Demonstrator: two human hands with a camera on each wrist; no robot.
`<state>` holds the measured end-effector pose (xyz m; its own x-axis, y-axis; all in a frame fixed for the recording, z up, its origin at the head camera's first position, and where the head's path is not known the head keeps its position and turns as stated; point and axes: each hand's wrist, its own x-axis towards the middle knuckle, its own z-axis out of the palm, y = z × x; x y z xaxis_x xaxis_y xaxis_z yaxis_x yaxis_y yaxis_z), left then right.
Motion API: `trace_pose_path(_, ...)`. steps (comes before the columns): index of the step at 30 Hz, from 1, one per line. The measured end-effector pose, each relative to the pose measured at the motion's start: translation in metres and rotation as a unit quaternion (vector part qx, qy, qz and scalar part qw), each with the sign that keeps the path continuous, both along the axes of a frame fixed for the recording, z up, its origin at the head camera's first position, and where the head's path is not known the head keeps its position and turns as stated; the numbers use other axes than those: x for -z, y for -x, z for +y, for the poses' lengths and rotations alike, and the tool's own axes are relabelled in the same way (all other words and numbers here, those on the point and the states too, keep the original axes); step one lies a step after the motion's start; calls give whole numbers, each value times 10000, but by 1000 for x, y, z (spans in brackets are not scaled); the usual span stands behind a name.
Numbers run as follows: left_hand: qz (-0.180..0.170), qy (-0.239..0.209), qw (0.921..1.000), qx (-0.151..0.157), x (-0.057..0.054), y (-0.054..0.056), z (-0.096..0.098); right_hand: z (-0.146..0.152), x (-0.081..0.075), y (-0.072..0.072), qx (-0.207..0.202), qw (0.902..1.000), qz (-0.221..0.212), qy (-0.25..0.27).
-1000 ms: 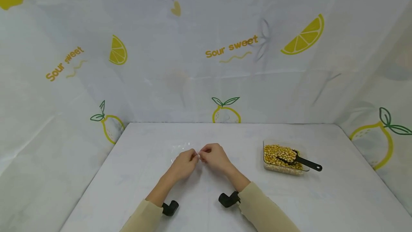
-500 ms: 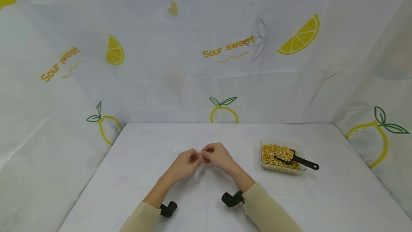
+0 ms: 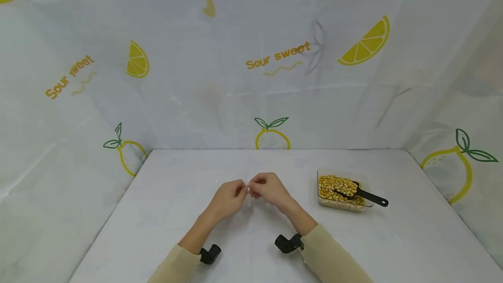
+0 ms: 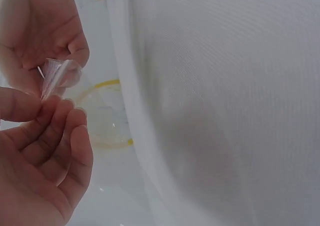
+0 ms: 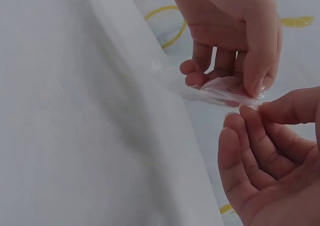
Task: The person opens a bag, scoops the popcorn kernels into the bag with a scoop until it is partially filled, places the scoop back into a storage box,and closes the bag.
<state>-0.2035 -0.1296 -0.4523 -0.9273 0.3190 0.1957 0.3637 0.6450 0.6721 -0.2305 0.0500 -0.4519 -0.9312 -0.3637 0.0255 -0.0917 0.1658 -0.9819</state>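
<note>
1. Plastic (image 5: pixel 220 92): clear, thin, creased; I find it between the two hands, right of centre in the right wrist view, upper left in the left wrist view.
2. Left hand (image 3: pixel 227 198): near the head frame's centre; thumb and fingers pinch the plastic.
3. Right hand (image 3: pixel 271 191): just right of it; thumb and forefinger pinch the plastic too, fingertips close to the left's.
4. Tub (image 3: pixel 338 205): clear, right of the head frame, holding corn (image 3: pixel 328 187).
5. Scoop (image 3: pixel 372 197): black, corn-filled, resting in the tub, handle pointing lower right.
</note>
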Motion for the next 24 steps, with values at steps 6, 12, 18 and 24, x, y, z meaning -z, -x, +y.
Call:
trace_pose_path(6,191,-247,9995,48,-3,-1,8,9,-6,-3,-49,9997,2,234)
trace_pose_path(12,124,-693,9974,180,-9,-2,15,17,-11,-6,3,9997,58,254)
trace_pose_path(18,104,-1039,9941,287,-10,-2,22,22,-14,-10,-59,9995,206,212)
trace_pose_path(24,-263,-1495,9880,272,-14,-3,29,29,-17,-13,-191,9988,380,259)
